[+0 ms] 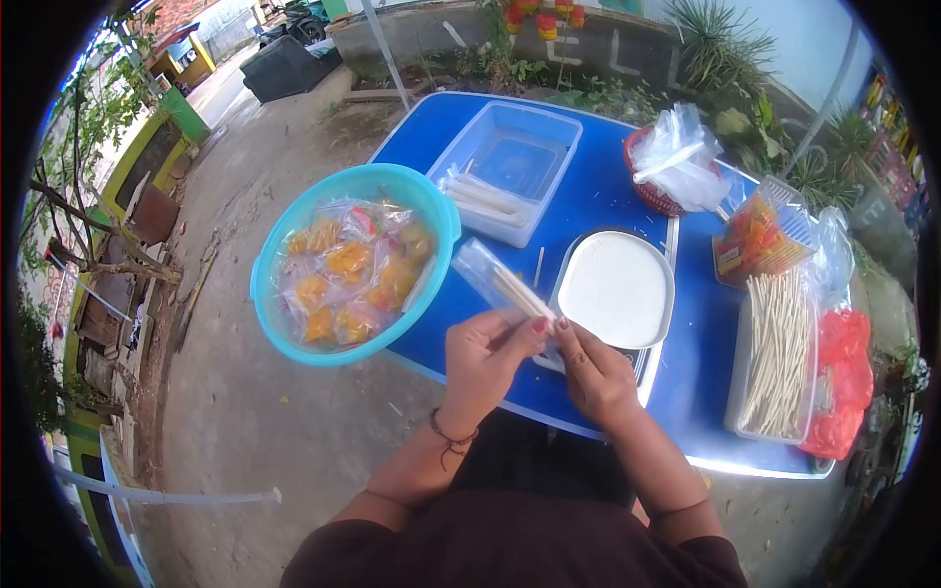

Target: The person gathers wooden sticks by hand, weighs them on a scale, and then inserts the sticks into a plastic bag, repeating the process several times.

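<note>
Both hands meet near the front edge of the blue table (pixel 701 367), closed on a narrow see-through plastic bag (pixel 474 263) with several pale sticks (pixel 517 293) inside. My left hand (pixel 488 358) grips the bag's lower part, thumb pressed along it. With fingers pinched together, my right hand (pixel 598 377) holds its near end. Just beyond the right hand is a scale with a white top plate (pixel 619 289). One loose stick (pixel 539 267) lies on the table beside the scale. Farther back, a see-through plastic tub (pixel 524 147) holds several bagged bundles of sticks (pixel 487 201).
At left, a turquoise basin (pixel 439 196) contains bagged orange snacks (pixel 348 263). On the right stand a container of long sticks (pixel 779 363), a red plastic bag (pixel 843 382) and a basket of orange packets (pixel 757 238). Plastic bags (pixel 681 157) fill a red basket (pixel 655 196) behind.
</note>
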`<action>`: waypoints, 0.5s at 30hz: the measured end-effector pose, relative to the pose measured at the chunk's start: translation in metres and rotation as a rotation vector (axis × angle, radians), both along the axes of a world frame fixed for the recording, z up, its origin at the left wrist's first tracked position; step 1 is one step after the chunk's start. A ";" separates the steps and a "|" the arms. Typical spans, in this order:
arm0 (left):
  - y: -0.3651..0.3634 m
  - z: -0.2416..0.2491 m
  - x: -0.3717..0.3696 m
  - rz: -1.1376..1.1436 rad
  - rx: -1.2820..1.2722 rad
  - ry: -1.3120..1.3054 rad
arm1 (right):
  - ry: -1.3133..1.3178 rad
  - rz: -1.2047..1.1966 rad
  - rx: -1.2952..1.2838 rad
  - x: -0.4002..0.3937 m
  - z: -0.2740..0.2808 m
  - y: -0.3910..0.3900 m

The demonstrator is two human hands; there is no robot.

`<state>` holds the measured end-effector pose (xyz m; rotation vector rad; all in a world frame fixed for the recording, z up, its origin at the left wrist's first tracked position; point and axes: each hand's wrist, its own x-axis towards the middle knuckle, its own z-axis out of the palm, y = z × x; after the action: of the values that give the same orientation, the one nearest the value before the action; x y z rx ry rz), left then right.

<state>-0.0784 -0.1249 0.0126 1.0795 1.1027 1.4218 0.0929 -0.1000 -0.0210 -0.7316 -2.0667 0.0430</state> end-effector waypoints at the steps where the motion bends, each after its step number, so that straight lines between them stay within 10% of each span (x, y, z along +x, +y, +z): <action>1: 0.001 -0.003 -0.001 0.004 0.002 0.005 | 0.021 0.021 -0.030 -0.003 0.003 -0.001; 8: 0.008 -0.003 -0.005 -0.103 -0.038 -0.078 | 0.287 0.047 -0.329 0.003 0.002 -0.006; 15: 0.009 -0.005 0.007 -0.076 -0.043 -0.131 | 0.028 -0.135 0.114 -0.005 0.002 -0.004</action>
<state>-0.0714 -0.1158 0.0073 0.9731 0.9845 1.3823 0.0883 -0.1042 -0.0188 -0.7935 -1.9716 -0.1388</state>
